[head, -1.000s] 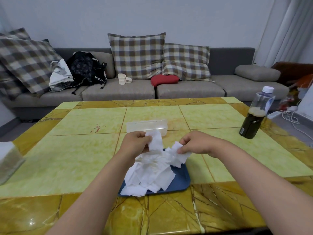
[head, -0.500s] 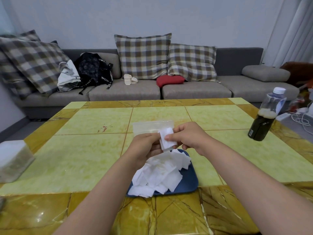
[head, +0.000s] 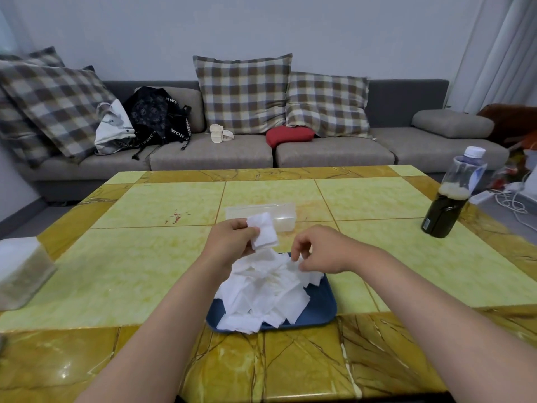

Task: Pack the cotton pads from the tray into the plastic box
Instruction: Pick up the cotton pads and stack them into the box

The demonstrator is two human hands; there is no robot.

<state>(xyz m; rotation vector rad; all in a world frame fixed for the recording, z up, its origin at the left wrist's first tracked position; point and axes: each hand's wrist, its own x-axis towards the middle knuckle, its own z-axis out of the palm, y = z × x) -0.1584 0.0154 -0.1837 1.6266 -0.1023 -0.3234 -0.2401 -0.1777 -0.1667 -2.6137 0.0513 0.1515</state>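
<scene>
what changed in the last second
The right hand let go of the small pad stack in the left hand and moved back down to the pile on the tray. The left hand still holds the stack; the plastic box and tray stayed put.

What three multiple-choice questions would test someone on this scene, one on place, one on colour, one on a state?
1. Where is the plastic box? A on a shelf; B on the table beyond the tray; C inside the tray.
2. What colour is the tray? A red; B blue; C white.
3. What is the left hand doing? A lying flat; B gripping a cup; C holding cotton pads.
Answers: B, it stands behind the tray; B, its rim shows blue; C, it grips a stack.
</scene>
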